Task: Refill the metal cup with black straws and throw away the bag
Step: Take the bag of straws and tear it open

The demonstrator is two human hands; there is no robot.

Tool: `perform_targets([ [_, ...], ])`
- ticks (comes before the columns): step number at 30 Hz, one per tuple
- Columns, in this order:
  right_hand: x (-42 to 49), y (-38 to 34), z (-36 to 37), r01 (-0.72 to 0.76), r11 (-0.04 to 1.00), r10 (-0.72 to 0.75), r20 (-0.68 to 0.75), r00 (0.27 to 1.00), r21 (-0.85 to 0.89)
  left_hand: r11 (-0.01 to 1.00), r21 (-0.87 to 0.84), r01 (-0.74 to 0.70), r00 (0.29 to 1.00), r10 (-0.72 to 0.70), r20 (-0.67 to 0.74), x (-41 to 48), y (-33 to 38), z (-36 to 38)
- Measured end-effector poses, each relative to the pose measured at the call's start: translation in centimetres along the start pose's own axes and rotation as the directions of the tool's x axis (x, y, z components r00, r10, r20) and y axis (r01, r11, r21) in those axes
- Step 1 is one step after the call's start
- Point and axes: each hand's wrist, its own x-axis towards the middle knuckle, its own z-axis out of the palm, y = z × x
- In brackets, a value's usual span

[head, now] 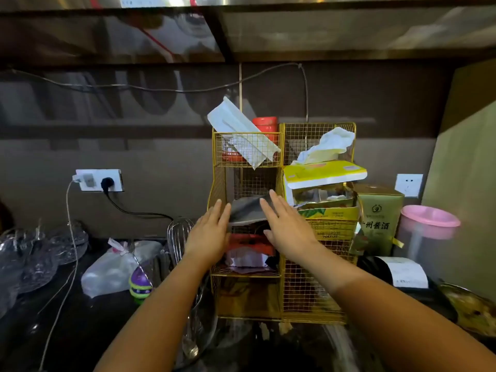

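Note:
A gold wire rack (319, 135) stands on the dark counter. In its middle left shelf lies a dark grey, shiny bag (248, 209), tilted, above red and white packets. My left hand (210, 232) is at the bag's left edge with fingers extended, touching or nearly touching it. My right hand (285, 222) lies flat over the bag's right side, fingers stretched and apart. Neither hand clearly grips the bag. I cannot pick out a metal cup with straws; a cluster of metal utensils (179, 232) stands left of the rack.
White wrapped packs (239, 130) and a red tub fill the rack's top left bin. A yellow tissue pack (324, 173), a green box (379, 216) and a pink-lidded jug (426, 232) sit at right. Left are glass dishes (35, 253), a plastic bag (115, 267), and a wall socket with cables (99, 179).

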Motion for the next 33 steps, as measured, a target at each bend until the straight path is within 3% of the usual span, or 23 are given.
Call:
perform_targets([
  [3, 1.2, 0.2, 0.9, -0.037, 0.999, 0.037, 0.019, 0.999, 0.013, 0.997, 0.062, -0.035, 0.999, 0.036, -0.018, 0.9, 0.0, 0.9],
  [7, 1.6, 0.1, 1.4, -0.053, 0.999, 0.053, -0.069, 0.996, 0.007, 0.988, -0.003, -0.156, 0.975, 0.153, -0.158, 1.3, 0.1, 1.7],
  [11, 1.2, 0.0, 0.2, -0.019, 0.999, 0.014, -0.134, 0.991, -0.035, 0.986, -0.020, -0.166, 0.972, 0.161, -0.171, 1.4, 0.5, 0.5],
  [15, 0.4, -0.1, -1.3, 0.045, 0.999, -0.040, -0.178, 0.983, 0.022, 0.971, 0.066, -0.228, 0.920, 0.237, -0.311, 1.0, 0.7, -2.1],
  [22, -1.0, -1.2, -5.9, 0.106, 0.990, -0.069, -0.338, 0.938, 0.090, 0.962, 0.060, -0.266, 0.869, 0.267, -0.418, -0.6, 1.7, -9.5],
  [28, -2.2, -2.9, -9.0, 0.191, 0.969, -0.105, -0.438, 0.893, 0.156, 0.973, 0.098, -0.209, 0.874, 0.230, -0.429, -3.2, 2.1, -15.1],
  [33, -5.8, -5.2, -8.9, 0.325, 0.889, -0.154, -0.457, 0.876, 0.322, 0.967, 0.079, -0.242, 0.924, 0.255, -0.285, -7.4, 1.0, -17.1],
])
